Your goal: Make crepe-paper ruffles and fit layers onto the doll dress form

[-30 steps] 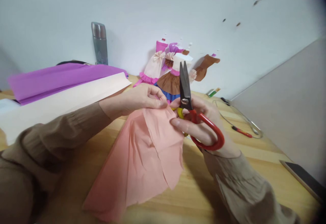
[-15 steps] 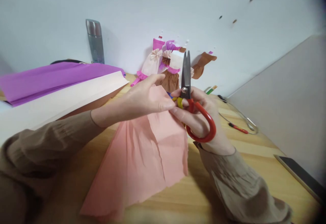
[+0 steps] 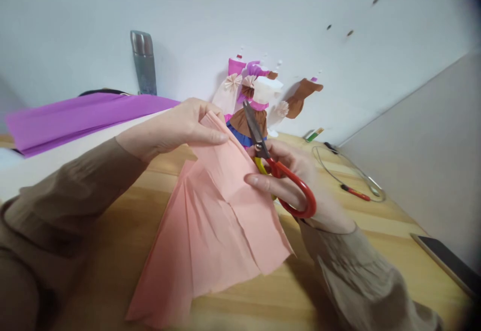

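Note:
Pinched between thumb and fingers of my left hand point(image 3: 188, 125) is the top edge of a pink crepe paper sheet point(image 3: 221, 240), which hangs in folds down toward the wooden table. A pair of scissors point(image 3: 280, 168) with red and yellow handles sits in my right hand point(image 3: 296, 175), blades closed and pointing up and away. The right thumb lies close against the paper's right side; whether its fingers also grip the paper I cannot tell. Behind the blades stand several small paper dresses point(image 3: 248, 120) in brown, white, pink and purple.
At the left lie purple paper point(image 3: 86, 118) and white paper point(image 3: 75, 165). A grey bottle point(image 3: 145, 65) stands by the wall. On the right of the table point(image 3: 349, 261) are a cable point(image 3: 323, 165), a red-handled tool point(image 3: 355, 192) and a dark phone-like slab point(image 3: 447, 261).
My left hand has drawn left, away from the right hand, and now pinches the paper's top edge. The scissors have tipped leftward and sit lower. The paper's upper part is more spread.

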`<state>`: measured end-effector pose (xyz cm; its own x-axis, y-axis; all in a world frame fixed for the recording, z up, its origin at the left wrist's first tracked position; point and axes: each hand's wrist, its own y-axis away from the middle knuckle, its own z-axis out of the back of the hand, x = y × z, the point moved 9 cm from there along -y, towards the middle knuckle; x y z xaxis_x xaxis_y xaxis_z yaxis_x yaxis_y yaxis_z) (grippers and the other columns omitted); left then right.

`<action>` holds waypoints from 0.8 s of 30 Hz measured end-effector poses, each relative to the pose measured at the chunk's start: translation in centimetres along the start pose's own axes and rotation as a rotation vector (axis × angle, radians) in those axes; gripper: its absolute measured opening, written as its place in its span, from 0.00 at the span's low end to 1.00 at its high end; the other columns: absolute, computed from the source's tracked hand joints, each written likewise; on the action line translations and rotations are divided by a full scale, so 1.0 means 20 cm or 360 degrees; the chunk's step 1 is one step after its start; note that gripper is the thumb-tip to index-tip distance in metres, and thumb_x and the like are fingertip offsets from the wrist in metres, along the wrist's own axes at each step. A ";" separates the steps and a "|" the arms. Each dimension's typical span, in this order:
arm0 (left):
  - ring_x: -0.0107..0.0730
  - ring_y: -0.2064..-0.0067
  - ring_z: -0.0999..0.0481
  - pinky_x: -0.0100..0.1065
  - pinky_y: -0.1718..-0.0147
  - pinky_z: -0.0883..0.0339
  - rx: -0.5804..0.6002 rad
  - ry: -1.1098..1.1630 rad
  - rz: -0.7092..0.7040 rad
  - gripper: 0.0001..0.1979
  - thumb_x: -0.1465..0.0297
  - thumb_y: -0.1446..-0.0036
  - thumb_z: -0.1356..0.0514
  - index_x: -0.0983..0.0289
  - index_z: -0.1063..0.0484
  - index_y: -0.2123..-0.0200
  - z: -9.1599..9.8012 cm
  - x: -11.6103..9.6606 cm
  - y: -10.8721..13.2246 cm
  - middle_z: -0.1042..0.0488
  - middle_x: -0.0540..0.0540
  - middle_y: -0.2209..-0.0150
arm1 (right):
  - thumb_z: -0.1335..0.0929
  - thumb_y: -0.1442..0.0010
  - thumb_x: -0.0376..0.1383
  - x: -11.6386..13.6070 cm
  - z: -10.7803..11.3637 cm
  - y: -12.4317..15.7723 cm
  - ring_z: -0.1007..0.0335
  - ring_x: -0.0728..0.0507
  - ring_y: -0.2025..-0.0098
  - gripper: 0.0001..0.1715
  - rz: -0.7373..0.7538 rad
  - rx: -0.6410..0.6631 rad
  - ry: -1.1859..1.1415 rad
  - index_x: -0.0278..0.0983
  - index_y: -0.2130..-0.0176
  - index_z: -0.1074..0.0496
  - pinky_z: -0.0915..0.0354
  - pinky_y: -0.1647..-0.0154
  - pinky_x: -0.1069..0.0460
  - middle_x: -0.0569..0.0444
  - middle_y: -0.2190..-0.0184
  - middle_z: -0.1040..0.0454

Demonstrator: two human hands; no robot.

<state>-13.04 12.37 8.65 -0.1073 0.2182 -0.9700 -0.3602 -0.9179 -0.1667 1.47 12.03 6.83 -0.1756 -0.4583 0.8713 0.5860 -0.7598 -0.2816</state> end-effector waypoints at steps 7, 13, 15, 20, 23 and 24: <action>0.26 0.73 0.25 0.24 0.73 0.33 -0.0108 -0.0001 -0.0085 0.09 0.69 0.57 0.30 0.67 0.26 0.74 0.11 0.00 0.00 0.25 0.49 0.76 | 0.27 0.45 0.47 0.00 0.04 0.03 0.40 0.51 0.75 0.20 -0.0125 0.0171 0.0000 0.38 0.58 0.31 0.43 0.77 0.55 0.57 0.71 0.33; 0.26 0.74 0.25 0.23 0.75 0.35 -0.0161 -0.0007 -0.0115 0.09 0.70 0.58 0.29 0.67 0.25 0.75 0.15 0.00 0.01 0.25 0.49 0.77 | 0.31 0.45 0.58 0.05 0.07 0.10 0.32 0.42 0.62 0.31 0.0001 0.0781 0.0050 0.40 0.53 0.31 0.33 0.62 0.48 0.50 0.61 0.29; 0.28 0.73 0.24 0.25 0.74 0.34 -0.0186 -0.0055 -0.0076 0.09 0.69 0.58 0.30 0.67 0.26 0.75 0.16 0.00 0.01 0.25 0.49 0.78 | 0.34 0.44 0.61 0.05 0.07 0.13 0.31 0.41 0.61 0.32 0.0019 0.0939 0.0121 0.40 0.53 0.29 0.33 0.60 0.47 0.49 0.61 0.29; 0.30 0.72 0.24 0.27 0.73 0.32 -0.0233 -0.0170 -0.0043 0.11 0.67 0.59 0.30 0.66 0.28 0.76 0.20 0.00 0.01 0.27 0.49 0.79 | 0.34 0.44 0.60 0.03 0.09 0.17 0.28 0.41 0.66 0.33 -0.0070 0.1081 -0.0021 0.38 0.53 0.26 0.31 0.66 0.47 0.47 0.65 0.26; 0.28 0.74 0.25 0.27 0.74 0.33 -0.0253 -0.0181 -0.0081 0.11 0.67 0.60 0.29 0.65 0.28 0.77 0.22 -0.01 0.00 0.28 0.48 0.79 | 0.34 0.44 0.60 0.01 0.10 0.18 0.29 0.42 0.68 0.32 -0.0130 0.1097 0.0073 0.37 0.58 0.25 0.31 0.68 0.47 0.47 0.67 0.26; 0.28 0.74 0.26 0.27 0.75 0.33 -0.0260 -0.0184 -0.0087 0.11 0.67 0.60 0.29 0.65 0.28 0.77 0.23 -0.01 0.00 0.28 0.48 0.79 | 0.35 0.43 0.61 0.01 0.09 0.19 0.30 0.42 0.69 0.33 -0.0141 0.1147 0.0132 0.36 0.59 0.25 0.32 0.69 0.47 0.46 0.68 0.26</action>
<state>-17.23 13.86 9.60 -0.2008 0.2972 -0.9335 -0.2143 -0.9431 -0.2542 5.04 9.88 6.61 -0.2888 -0.4643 0.8372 0.9370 -0.3166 0.1477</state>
